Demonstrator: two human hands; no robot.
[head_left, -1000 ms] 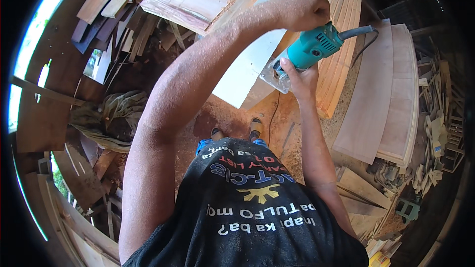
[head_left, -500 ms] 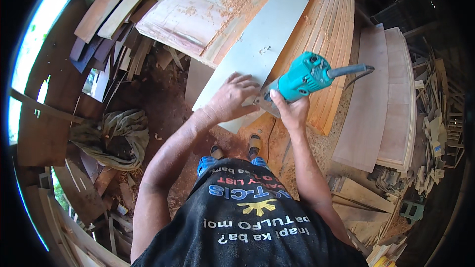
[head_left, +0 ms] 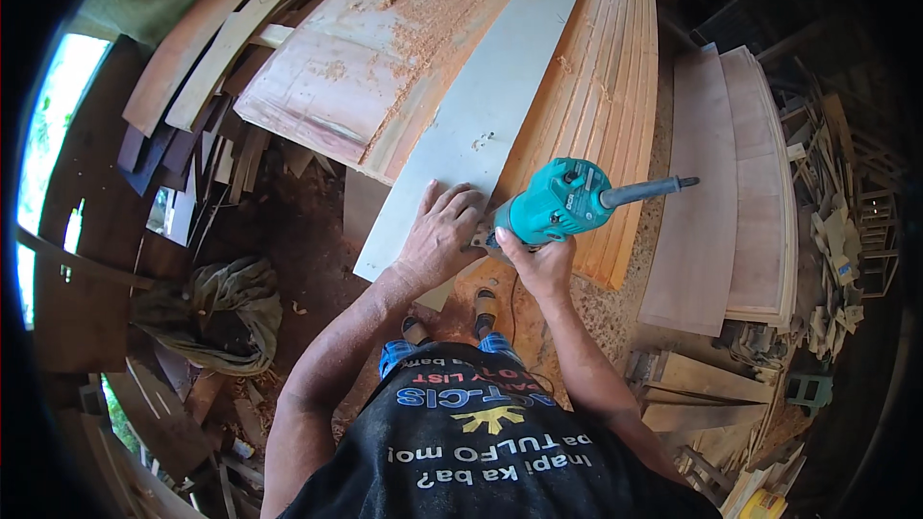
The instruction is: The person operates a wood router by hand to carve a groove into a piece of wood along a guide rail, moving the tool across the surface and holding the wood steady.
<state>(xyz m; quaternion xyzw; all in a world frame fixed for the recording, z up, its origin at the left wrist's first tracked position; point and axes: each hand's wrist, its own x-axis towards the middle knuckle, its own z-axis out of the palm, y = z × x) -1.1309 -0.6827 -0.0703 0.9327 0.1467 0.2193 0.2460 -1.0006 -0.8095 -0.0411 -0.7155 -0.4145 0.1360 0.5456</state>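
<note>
My right hand (head_left: 540,267) is closed around the lower body of a teal trim router (head_left: 556,202), with the thumb across its front. The router lies tilted, its cord end pointing right and its base at the right edge of a long pale board (head_left: 461,149). My left hand (head_left: 444,235) rests on the near end of that board, fingers stretched and slightly bent, right beside the router base. My left thumb is mostly hidden. The board lies lengthwise over a workpiece of narrow wooden strips (head_left: 588,115).
Left of the board lies a wide wooden panel (head_left: 317,101) strewn with shavings. Curved plywood sheets (head_left: 692,192) stand at the right. Stacked offcuts (head_left: 836,240) lie beyond them. A crumpled cloth (head_left: 236,312) is at the left, and my feet (head_left: 486,306) are below the board end.
The router and both hands have shifted slightly left and down in view, as has the whole scene. My left fingers now lie closer together on the board.
</note>
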